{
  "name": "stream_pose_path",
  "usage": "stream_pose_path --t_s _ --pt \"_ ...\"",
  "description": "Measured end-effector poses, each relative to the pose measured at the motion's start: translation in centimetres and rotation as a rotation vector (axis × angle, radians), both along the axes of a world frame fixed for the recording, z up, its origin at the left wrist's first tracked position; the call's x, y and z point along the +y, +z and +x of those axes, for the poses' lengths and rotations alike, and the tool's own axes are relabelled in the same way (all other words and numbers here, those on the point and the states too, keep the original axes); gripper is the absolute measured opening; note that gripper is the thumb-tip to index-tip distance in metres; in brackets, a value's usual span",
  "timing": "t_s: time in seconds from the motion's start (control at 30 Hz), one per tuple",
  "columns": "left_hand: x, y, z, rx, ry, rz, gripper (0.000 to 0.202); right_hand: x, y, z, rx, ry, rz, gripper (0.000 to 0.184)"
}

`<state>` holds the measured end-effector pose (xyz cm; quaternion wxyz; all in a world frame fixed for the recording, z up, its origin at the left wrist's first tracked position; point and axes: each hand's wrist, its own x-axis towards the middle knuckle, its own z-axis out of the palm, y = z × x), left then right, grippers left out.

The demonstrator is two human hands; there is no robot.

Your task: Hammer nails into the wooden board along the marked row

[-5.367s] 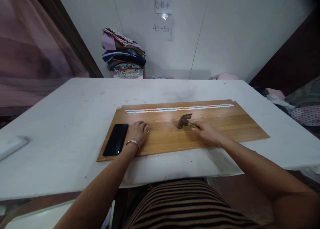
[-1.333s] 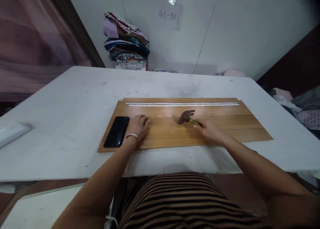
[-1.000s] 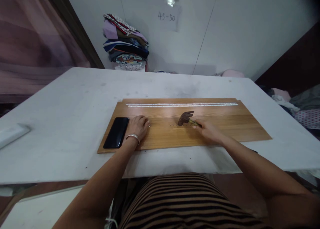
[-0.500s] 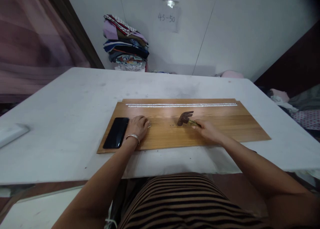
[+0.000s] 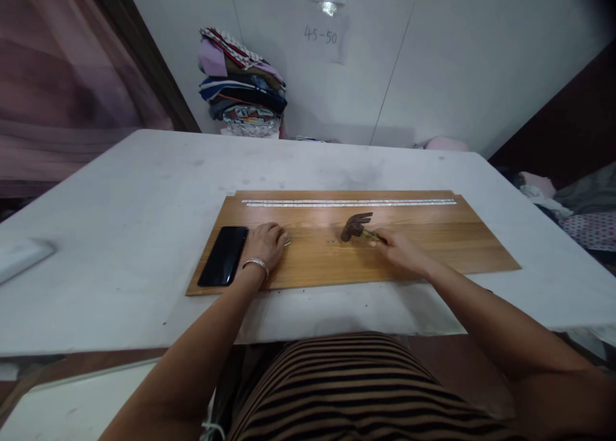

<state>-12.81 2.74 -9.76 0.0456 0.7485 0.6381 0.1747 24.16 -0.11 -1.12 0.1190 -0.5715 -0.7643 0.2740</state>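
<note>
My right hand (image 5: 395,250) grips the short handle of a claw hammer (image 5: 355,226), low over the wooden board (image 5: 308,268). The hammer's dark, rusty head points left, with its claw toward the far side. Several small dark marks or nail heads show on the board beside the head; they are too small to tell apart. On the board's left part rests my left hand (image 5: 265,245), fingers curled, a bracelet on its wrist. Thin shiny nails (image 5: 287,242) stick out at its fingertips; how many lie under the fingers is hidden. A black phone (image 5: 223,256) lies just left of this hand.
Two white measuring strips (image 5: 346,203) run along the board's far side. The board lies on a white table (image 5: 144,190), with a white object (image 5: 24,258) at its left edge. Folded clothes (image 5: 243,85) are stacked by the wall behind. A few dark specks dot the table's near side.
The hammer head has shifted very slightly to the left over the board. My left hand, the phone and the board have stayed in place.
</note>
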Motion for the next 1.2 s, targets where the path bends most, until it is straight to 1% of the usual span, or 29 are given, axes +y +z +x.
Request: stream_pose_path --t_s 0.27,0.5,0.77,1.03,1.2 --pt "-0.19 0.58 0.29 0.009 0.009 -0.024 0.035 -0.02 -0.34 -0.09 0.021 0.011 0.012 0.019" --pt "-0.16 0.39 0.16 0.014 0.017 -0.012 0.032 -0.06 -0.16 0.09 0.04 -0.001 0.018 0.02" --pt "-0.07 0.09 0.06 0.011 0.008 0.007 0.032 -0.2 -0.35 0.01 0.021 -0.035 -0.035 0.02" --pt "-0.03 -0.01 -0.03 0.008 -0.003 0.015 0.032 -0.32 -0.06 0.08 0.02 -0.039 0.002 0.019" --pt "0.01 0.04 -0.03 0.0 -0.004 0.012 0.032 -0.41 -0.17 0.05 0.027 -0.017 -0.012 0.019"
